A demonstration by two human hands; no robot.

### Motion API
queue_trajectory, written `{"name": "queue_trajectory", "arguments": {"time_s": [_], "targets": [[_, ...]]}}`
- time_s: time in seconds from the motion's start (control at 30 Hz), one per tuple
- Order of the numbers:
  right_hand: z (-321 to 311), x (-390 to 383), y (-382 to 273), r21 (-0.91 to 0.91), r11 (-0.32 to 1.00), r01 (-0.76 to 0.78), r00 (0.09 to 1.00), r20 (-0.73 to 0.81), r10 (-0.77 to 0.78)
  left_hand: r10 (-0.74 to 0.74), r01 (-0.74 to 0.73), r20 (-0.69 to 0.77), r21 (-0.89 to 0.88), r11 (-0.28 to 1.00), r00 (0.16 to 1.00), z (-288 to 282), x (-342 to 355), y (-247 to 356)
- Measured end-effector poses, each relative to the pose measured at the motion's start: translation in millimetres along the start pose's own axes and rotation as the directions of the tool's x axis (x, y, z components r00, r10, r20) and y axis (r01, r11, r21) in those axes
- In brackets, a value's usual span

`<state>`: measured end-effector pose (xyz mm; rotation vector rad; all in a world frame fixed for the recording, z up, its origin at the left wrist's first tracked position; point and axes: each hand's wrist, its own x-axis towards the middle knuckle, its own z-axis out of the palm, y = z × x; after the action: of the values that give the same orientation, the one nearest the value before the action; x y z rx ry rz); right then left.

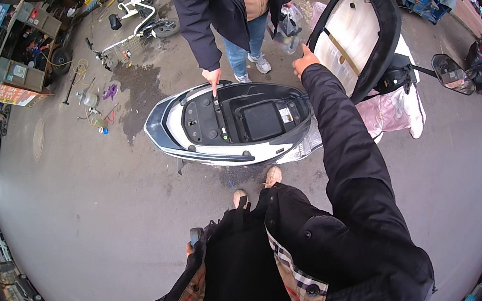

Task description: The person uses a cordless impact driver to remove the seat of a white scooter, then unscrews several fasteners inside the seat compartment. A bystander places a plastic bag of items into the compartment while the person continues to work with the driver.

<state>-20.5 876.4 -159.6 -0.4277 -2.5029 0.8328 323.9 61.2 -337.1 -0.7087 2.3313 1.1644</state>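
A white and dark scooter (226,125) stands crosswise in front of me, its under-seat panel uncovered. Its long seat (343,45) is tipped up at the right, pale underside toward me. My right hand (306,63) is at the seat's near left rim, closed about the edge with one finger stretched along it; some fingers are hidden. Low by my left side, my left hand (189,249) is mostly covered by my jacket and closed on a grey, phone-like object (195,237). A second person's hand (212,77) points one finger down at the panel's far edge.
That person (229,9) stands beyond the scooter, with a clear plastic bag (289,30) in the other hand. A white bicycle (139,21), loose tools and a cart (24,64) are at the left. A pink cover (392,109) and a mirror (453,74) are at the right.
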Motion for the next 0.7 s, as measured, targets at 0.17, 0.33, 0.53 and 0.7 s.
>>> {"name": "queue_trajectory", "arguments": {"time_s": [0.17, 0.33, 0.53, 0.7], "targets": [[51, -29, 19, -0.233, 0.953, -0.194, 0.861, 0.424, 0.279, -0.030, 0.030, 0.002, -0.095, 0.995, 1.000, -8, -16, -19], [79, -81, -11, -0.373, 0.861, -0.346, 0.722, 0.481, 0.498, -0.060, 0.063, 0.021, -0.222, 0.973, 0.998, -14, -32, -28], [75, -128, -63, -0.485, 0.768, -0.419, 0.331, 0.706, 0.626, -0.173, 0.287, 0.229, -0.764, 0.577, 0.958, -18, -51, -25], [94, -181, -79, -0.530, 0.777, -0.341, 0.054, 0.814, 0.579, -0.120, 0.164, 0.119, -0.505, 0.848, 0.986, -27, -51, -39]]}}
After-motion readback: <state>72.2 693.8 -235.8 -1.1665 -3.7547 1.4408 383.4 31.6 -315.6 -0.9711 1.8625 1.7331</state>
